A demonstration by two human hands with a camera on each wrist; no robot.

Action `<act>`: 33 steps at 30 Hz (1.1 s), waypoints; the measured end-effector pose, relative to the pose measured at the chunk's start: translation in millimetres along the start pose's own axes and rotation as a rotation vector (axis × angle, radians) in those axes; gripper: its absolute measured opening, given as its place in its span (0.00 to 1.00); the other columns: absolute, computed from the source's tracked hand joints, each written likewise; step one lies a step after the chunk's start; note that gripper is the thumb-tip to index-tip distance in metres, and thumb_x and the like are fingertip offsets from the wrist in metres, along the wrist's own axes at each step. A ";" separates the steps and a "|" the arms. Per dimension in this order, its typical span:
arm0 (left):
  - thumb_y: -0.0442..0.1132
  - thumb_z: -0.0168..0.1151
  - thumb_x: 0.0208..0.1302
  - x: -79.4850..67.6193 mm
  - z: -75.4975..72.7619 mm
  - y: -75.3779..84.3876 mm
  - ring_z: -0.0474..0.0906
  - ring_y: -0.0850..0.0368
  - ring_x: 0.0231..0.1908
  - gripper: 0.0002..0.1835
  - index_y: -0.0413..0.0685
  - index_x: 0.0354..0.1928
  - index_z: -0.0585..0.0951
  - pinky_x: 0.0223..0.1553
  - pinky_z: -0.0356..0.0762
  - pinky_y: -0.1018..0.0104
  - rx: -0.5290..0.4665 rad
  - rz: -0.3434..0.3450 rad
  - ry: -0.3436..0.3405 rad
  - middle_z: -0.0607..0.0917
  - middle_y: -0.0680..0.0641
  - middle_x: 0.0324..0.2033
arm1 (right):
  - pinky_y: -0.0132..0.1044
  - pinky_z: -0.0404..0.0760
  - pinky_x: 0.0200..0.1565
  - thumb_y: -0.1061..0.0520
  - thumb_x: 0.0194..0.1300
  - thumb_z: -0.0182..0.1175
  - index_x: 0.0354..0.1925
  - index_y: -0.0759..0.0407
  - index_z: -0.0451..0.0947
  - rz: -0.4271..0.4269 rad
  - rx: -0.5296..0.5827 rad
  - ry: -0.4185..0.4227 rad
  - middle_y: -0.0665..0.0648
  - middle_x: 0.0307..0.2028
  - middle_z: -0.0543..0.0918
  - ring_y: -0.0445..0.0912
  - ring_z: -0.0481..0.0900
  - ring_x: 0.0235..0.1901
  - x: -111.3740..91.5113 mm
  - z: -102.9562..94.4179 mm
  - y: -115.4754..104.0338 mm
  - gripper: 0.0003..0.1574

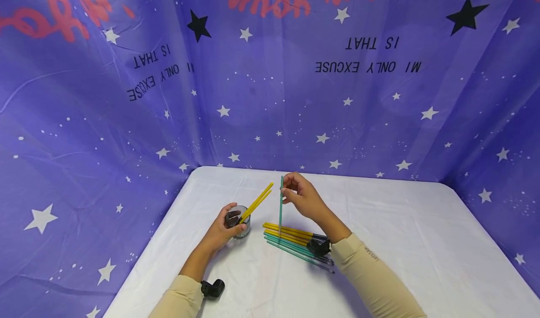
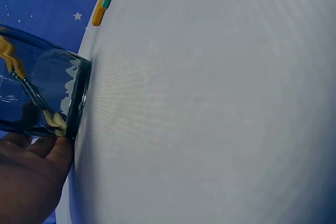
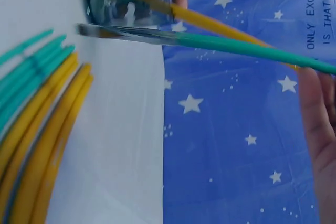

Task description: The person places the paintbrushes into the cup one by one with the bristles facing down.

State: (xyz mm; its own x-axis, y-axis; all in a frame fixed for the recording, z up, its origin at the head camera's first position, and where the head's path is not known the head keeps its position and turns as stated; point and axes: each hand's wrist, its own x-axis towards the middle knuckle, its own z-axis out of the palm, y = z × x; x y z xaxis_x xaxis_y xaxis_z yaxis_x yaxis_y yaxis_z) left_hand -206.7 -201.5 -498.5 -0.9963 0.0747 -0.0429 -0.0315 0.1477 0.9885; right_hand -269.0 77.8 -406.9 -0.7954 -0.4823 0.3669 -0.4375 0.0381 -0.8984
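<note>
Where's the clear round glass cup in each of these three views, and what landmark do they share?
Head: the clear glass cup is just left of centre, lower half, in the left hand.
Left wrist: left edge, partly cut off.
Right wrist: top edge, left of centre.
Shared landmark: slender yellow and green paintbrushes lying on the white table.

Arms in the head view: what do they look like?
They're human. The left grip and right grip are ungloved hands. The left sleeve and right sleeve are beige; the right one has small dark lettering. The left wrist gadget and right wrist gadget are small and black. No cables show.
</note>
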 end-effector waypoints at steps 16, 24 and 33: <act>0.37 0.72 0.60 -0.7 0.7 1.4 0.69 0.41 0.63 0.45 0.49 0.75 0.58 0.56 0.73 0.55 0.000 0.003 0.002 0.69 0.37 0.67 | 0.39 0.84 0.42 0.70 0.72 0.55 0.49 0.71 0.64 -0.187 0.268 0.296 0.65 0.41 0.73 0.49 0.80 0.39 4.6 40.7 -5.4 0.12; 0.36 0.71 0.61 -0.5 1.0 0.7 0.70 0.41 0.62 0.44 0.48 0.75 0.57 0.53 0.74 0.58 0.002 0.007 -0.005 0.68 0.35 0.67 | 0.47 0.82 0.45 0.70 0.73 0.53 0.51 0.71 0.63 -0.123 0.302 0.328 0.61 0.42 0.72 0.49 0.79 0.42 1.8 59.4 3.8 0.12; 0.35 0.70 0.62 -1.2 1.3 1.2 0.70 0.40 0.62 0.43 0.47 0.75 0.56 0.53 0.74 0.56 -0.002 0.019 -0.008 0.67 0.33 0.67 | 0.40 0.83 0.45 0.70 0.74 0.51 0.51 0.75 0.61 -0.093 0.310 0.293 0.70 0.43 0.69 0.52 0.77 0.43 -4.7 77.5 24.1 0.12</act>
State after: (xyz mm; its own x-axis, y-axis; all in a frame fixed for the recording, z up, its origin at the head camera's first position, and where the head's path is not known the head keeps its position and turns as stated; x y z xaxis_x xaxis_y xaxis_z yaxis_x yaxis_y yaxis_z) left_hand -205.5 -200.1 -497.5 -0.9960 0.0856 -0.0257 -0.0131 0.1446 0.9894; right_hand -243.3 13.2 -449.0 -0.8636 -0.2013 0.4622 -0.4017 -0.2793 -0.8721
